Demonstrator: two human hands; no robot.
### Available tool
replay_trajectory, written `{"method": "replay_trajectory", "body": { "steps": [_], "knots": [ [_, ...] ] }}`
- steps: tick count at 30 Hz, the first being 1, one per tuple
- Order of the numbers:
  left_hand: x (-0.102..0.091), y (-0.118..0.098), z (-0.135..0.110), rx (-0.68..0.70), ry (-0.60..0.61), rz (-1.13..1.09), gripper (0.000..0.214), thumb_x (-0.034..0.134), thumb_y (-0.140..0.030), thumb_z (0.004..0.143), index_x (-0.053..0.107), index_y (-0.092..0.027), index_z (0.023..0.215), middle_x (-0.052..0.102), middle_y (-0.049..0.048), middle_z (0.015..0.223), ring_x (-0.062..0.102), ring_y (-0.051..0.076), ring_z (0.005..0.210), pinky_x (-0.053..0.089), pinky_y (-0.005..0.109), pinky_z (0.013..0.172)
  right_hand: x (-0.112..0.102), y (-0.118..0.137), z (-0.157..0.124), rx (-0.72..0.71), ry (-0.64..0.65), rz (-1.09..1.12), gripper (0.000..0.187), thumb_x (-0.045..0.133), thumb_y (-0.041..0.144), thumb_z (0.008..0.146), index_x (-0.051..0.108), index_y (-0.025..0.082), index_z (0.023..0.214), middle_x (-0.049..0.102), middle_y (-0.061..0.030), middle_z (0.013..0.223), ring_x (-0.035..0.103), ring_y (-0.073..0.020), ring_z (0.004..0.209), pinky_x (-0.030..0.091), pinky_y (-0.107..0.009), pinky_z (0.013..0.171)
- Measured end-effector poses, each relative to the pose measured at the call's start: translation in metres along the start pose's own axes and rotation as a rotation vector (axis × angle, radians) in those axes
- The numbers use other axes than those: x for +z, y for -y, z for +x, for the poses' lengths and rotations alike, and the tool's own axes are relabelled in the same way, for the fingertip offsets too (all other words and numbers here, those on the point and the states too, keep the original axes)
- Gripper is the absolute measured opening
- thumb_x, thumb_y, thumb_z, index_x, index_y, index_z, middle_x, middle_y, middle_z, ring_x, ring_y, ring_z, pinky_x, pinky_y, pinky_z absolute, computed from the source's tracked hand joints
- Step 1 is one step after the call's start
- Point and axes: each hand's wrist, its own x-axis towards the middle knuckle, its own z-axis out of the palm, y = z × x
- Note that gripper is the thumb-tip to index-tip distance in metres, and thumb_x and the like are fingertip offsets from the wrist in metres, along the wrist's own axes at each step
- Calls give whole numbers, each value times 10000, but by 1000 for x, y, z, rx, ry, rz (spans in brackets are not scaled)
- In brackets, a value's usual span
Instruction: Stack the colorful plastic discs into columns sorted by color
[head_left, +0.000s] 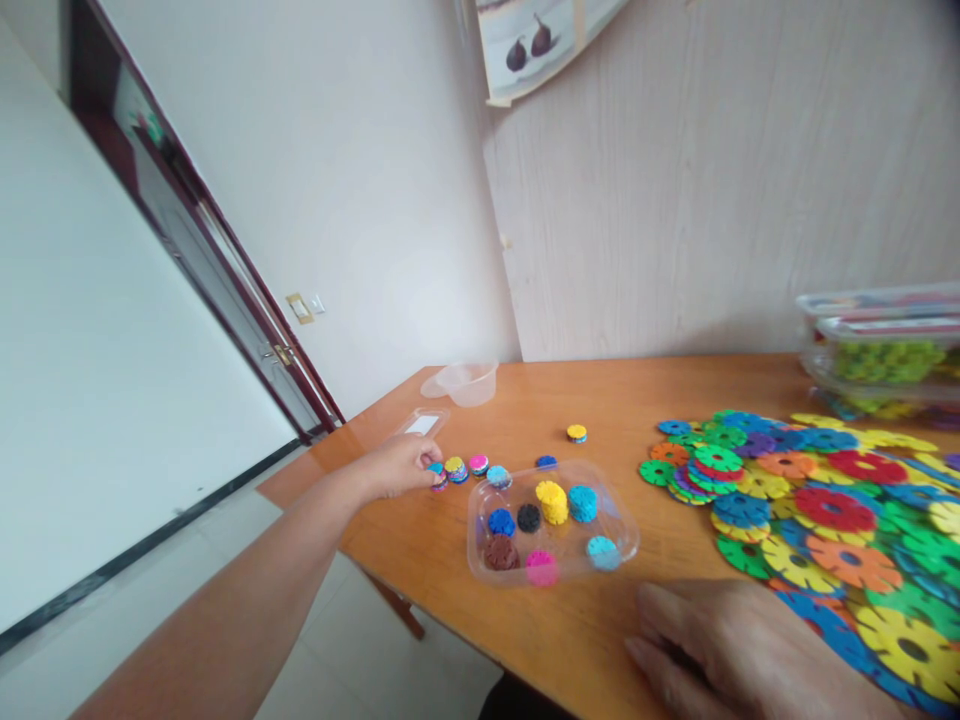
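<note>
My left hand [405, 466] reaches to the table's left part, its fingertips pinched on a small stack of coloured notched plastic discs [437, 476]. Beside it in a row stand more short stacks, one topped yellow [455, 469], one pink [478, 465] and one light blue [499, 477]. A clear plastic tray [632, 545] holds small piles of discs sorted by colour, such as yellow [552, 502], light blue [582, 503] and brown [501, 552]. My right hand [735, 640] rests at the table's front, loosely bent with fingers apart; nothing shows in it.
A big heap of larger notched discs [832, 510] covers the table's right. Behind it stand clear boxes [885, 345] with coloured pieces. A clear tub [469, 383] and a flat clear lid [424, 424] lie back left. A yellow-topped stack [577, 433] stands behind the tray.
</note>
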Motion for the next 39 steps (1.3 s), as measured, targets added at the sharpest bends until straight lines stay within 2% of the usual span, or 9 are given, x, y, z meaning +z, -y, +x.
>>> {"method": "replay_trajectory", "body": {
  "steps": [6, 10, 12, 14, 19, 23, 29, 39],
  "knots": [
    [-4, 4, -1, 11, -41, -12, 366, 657, -443, 705, 643, -149, 924, 624, 5, 774, 572, 153, 727, 410, 233, 613, -3, 2, -1, 18, 75, 42, 187, 489, 279, 923, 564, 241, 756, 630, 15, 685, 569, -115, 551, 321, -261, 483],
    [-10, -9, -2, 98, -201, -8, 319, 619, -383, 743, 643, -162, 973, 632, 21, 861, 592, 154, 759, 459, 263, 676, -6, 5, -1, 23, 113, 40, 164, 497, 239, 919, 550, 232, 764, 638, 41, 706, 575, -90, 567, 316, -241, 495],
    [-11, -29, -4, 190, -292, 12, 294, 626, -350, 742, 648, -177, 979, 637, 33, 947, 605, 158, 810, 475, 280, 724, -7, 7, 0, 23, 107, 32, 165, 496, 234, 915, 544, 227, 757, 638, 43, 708, 578, -89, 576, 316, -239, 502],
    [-8, -57, -8, 249, -330, 37, 289, 620, -314, 759, 641, -193, 1020, 642, 32, 957, 613, 171, 861, 475, 288, 742, -9, 9, 0, 29, 110, 20, 168, 492, 231, 911, 538, 226, 749, 638, 47, 706, 579, -88, 578, 309, -238, 502],
    [12, -124, -12, 482, -287, 165, 173, 581, -219, 799, 616, -219, 969, 638, 13, 946, 592, 159, 863, 446, 283, 750, -16, 15, 3, 62, 120, -46, 150, 509, 249, 883, 534, 227, 737, 652, 48, 708, 570, -96, 554, 268, -257, 485],
    [32, -152, -4, 592, -210, 266, 169, 591, -189, 788, 601, -220, 954, 617, 18, 944, 569, 172, 888, 429, 289, 755, -17, 17, 3, 96, 129, -47, 137, 512, 251, 867, 556, 225, 740, 665, 32, 716, 587, -106, 577, 272, -258, 494],
    [49, -162, 11, 647, -197, 363, 116, 627, -229, 789, 578, -214, 892, 606, 18, 927, 542, 188, 879, 400, 312, 754, -19, 20, 5, 145, 150, -66, 121, 540, 258, 841, 600, 237, 738, 683, 28, 718, 589, -112, 575, 277, -255, 496],
    [54, -161, 11, 628, -215, 440, 63, 625, -276, 825, 635, -224, 859, 590, 31, 927, 501, 199, 901, 393, 319, 749, -22, 24, 7, 139, 164, -10, 110, 544, 197, 839, 596, 220, 745, 692, 30, 754, 601, -102, 617, 322, -228, 528]
  ]
}}
